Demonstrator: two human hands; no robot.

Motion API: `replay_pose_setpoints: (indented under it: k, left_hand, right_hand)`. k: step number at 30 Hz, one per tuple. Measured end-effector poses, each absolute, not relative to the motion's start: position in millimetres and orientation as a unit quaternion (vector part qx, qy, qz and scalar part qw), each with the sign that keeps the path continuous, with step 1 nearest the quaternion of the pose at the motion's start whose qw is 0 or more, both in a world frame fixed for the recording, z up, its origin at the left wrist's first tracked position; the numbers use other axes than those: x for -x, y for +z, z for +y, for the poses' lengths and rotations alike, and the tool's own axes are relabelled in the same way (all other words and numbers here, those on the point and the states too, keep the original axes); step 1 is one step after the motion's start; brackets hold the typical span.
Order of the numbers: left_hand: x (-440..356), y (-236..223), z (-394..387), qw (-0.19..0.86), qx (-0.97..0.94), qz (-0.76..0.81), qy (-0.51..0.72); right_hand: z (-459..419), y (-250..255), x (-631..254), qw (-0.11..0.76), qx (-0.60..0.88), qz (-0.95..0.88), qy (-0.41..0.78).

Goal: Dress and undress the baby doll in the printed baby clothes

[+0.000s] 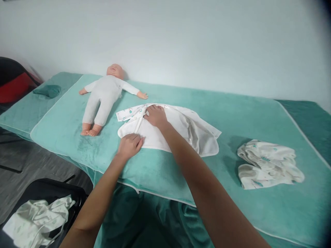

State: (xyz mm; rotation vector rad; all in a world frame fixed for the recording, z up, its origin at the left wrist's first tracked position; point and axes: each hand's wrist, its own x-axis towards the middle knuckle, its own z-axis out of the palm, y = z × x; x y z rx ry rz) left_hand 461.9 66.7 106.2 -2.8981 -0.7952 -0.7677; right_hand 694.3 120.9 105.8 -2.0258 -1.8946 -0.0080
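Note:
A white baby top (165, 132) with small teal and coloured prints lies opened out on the mat, its plain inner side facing up. My left hand (130, 146) is at its near left edge, fingers bent and closed on the cloth. Farther in, my right hand (156, 116) rests on the top near its upper edge, fingers extended over the fabric; their tips are partly hidden. To the left, a baby doll (106, 93) in a white bodysuit lies on its back with arms spread, apart from both hands.
The green padded mat (207, 100) covers a long table against a wall. A folded printed cloth bundle (269, 165) lies at the right. At lower left, a printed white garment (38, 220) sits on a black chair (57, 187). Another chair (12, 74) with something red stands at far left.

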Motion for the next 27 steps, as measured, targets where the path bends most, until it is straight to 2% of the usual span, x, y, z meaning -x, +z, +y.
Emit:
replay_pose_setpoints:
  k: [8, 14, 20, 23, 27]
  left_hand:
    - [-458.8, 104.7, 68.3, 0.036, 0.926, -0.271, -0.261]
    - [-457.2, 102.2, 70.2, 0.026, 0.920, -0.280, -0.274]
    - [-458.3, 102.5, 70.7, 0.002, 0.915, -0.306, -0.262]
    - [-459.2, 103.7, 71.0, 0.003, 0.914, -0.312, -0.258]
    - [-459.5, 104.6, 71.5, -0.007, 0.911, -0.316, -0.264]
  right_hand:
    - [88.2, 111.8, -680.1, 0.264, 0.741, -0.617, -0.009]
    - [31.9, 102.7, -730.7, 0.201, 0.751, -0.629, 0.003]
    - [14.2, 104.1, -762.7, 0.200, 0.817, -0.541, -0.016]
    - [9.3, 107.0, -754.6, 0.244, 0.787, -0.567, -0.020]
    - [-11.2, 121.2, -764.4, 0.371, 0.736, -0.563, -0.059]
